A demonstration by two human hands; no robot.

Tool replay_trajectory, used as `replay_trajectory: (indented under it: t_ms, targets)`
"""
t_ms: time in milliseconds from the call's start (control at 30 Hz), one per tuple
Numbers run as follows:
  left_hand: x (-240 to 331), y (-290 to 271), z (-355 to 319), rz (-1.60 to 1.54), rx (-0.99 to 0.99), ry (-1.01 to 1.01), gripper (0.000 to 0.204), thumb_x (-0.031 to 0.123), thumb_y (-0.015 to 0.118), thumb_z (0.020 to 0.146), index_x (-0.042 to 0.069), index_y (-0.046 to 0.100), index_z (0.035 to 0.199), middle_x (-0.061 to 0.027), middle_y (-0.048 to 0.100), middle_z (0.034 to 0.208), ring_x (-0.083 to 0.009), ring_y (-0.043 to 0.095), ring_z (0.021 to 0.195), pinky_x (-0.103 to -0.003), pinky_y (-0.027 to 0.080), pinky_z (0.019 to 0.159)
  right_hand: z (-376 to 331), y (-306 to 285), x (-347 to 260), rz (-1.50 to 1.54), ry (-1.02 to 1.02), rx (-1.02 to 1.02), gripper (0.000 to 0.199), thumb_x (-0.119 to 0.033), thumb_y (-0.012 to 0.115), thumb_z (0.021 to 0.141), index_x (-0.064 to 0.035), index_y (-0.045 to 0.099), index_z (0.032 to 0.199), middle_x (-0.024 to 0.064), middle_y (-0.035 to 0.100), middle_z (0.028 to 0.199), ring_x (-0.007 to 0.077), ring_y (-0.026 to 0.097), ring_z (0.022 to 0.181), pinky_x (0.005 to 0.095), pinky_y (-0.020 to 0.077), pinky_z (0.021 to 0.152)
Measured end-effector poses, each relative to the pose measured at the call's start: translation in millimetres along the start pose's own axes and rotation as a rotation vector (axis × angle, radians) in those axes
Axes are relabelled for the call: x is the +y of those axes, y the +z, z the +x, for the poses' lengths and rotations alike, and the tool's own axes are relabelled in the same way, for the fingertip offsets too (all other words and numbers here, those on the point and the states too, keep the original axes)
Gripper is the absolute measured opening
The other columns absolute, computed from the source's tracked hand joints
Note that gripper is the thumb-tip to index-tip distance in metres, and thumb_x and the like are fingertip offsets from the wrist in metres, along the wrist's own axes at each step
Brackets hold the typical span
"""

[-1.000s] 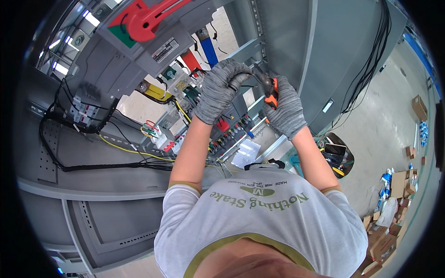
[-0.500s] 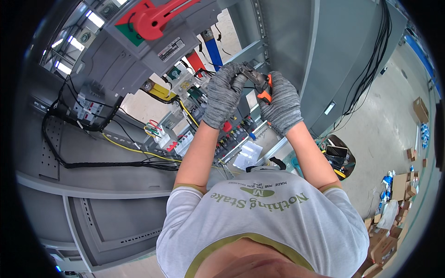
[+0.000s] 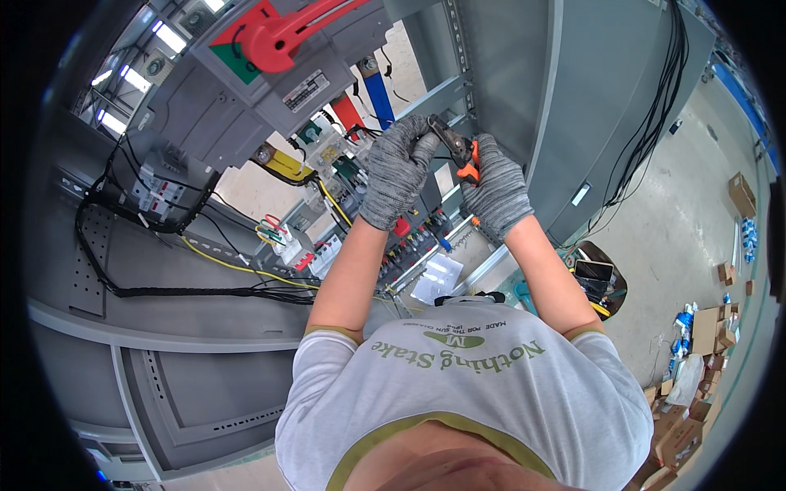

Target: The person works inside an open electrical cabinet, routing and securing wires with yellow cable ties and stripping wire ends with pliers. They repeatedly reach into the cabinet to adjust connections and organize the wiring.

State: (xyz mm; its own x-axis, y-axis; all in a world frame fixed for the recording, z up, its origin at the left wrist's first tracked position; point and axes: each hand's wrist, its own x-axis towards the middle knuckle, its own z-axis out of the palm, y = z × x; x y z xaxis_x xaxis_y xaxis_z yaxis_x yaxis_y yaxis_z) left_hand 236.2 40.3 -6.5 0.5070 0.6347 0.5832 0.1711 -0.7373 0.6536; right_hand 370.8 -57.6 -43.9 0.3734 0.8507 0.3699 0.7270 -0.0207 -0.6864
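Observation:
Both of my hands wear grey knitted gloves and are raised inside a metal cabinet. My right hand (image 3: 496, 182) is closed around the orange handles of a pair of pliers (image 3: 455, 145), whose dark metal head tilts up and left toward my other hand. My left hand (image 3: 396, 168) has its fingers curled and pinched together beside the plier jaws. What sits in that pinch is too small to make out. Close below the jaws runs a thin black wire (image 3: 442, 156); its end is hidden by the gloves.
A large grey switch with a red handle (image 3: 274, 45) fills the upper left. Blue (image 3: 377, 96) and yellow (image 3: 286, 163) busbars, terminal blocks and black wire bundles (image 3: 205, 290) surround my arms. At right, a grey panel (image 3: 602, 106) carries hanging black cables; a tool bin (image 3: 602, 282) and cardboard boxes (image 3: 679, 434) stand beyond.
The pliers have turned slightly in my right hand, showing more of their metal head. Both hands stay in nearly the same place, and the view has shifted a little.

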Motion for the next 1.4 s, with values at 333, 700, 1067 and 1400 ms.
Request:
replay_trajectory:
  t_ms: [333, 700, 1067, 1400]
  targets:
    - [-8, -11, -4, -0.037, -0.121, 0.118, 0.011, 0.003, 0.061, 0.086, 0.003, 0.066, 0.095, -0.0059, 0.063, 0.086, -0.0139, 0.06, 0.078, -0.027, 0.048, 0.072, -12, -19, 32, 1.431, 0.225, -0.609, 0.043, -0.017, 0.065, 0.078, 0.0012, 0.052, 0.116, 0.0062, 0.056, 0.082, 0.0154, 0.055, 0.076, 0.0287, 0.0471, 0.069]
    - [32, -39, 0, 0.149, -0.337, -0.094, 0.016, 0.013, 0.067, 0.085, 0.004, 0.066, 0.098, -0.0051, 0.067, 0.088, -0.0138, 0.064, 0.081, -0.026, 0.05, 0.073, -26, -26, 22, 0.21, -0.037, 0.06, 0.057, -0.011, 0.067, 0.072, -0.0015, 0.046, 0.124, 0.0192, 0.057, 0.096, 0.0345, 0.059, 0.086, 0.0401, 0.0485, 0.081]
    - [-6, -10, 3, -0.009, -0.029, 0.038, 0.014, 0.006, 0.058, 0.089, 0.002, 0.065, 0.101, -0.0042, 0.066, 0.086, -0.0098, 0.06, 0.078, -0.025, 0.048, 0.074, 6, -18, -10, -0.125, -0.241, 0.17, 0.042, -0.01, 0.069, 0.062, 0.0003, 0.053, 0.099, 0.0219, 0.059, 0.09, 0.0411, 0.058, 0.087, 0.0473, 0.0483, 0.078]
    - [-16, -5, -2, -0.066, 0.034, -0.052, 0.014, 0.011, 0.058, 0.091, 0.003, 0.065, 0.102, -0.0029, 0.066, 0.089, -0.009, 0.058, 0.08, -0.024, 0.047, 0.077, 12, -11, -15, -0.18, -0.192, 0.135, 0.048, -0.016, 0.075, 0.063, -0.001, 0.053, 0.102, 0.02, 0.06, 0.093, 0.0382, 0.059, 0.09, 0.0456, 0.0476, 0.08]
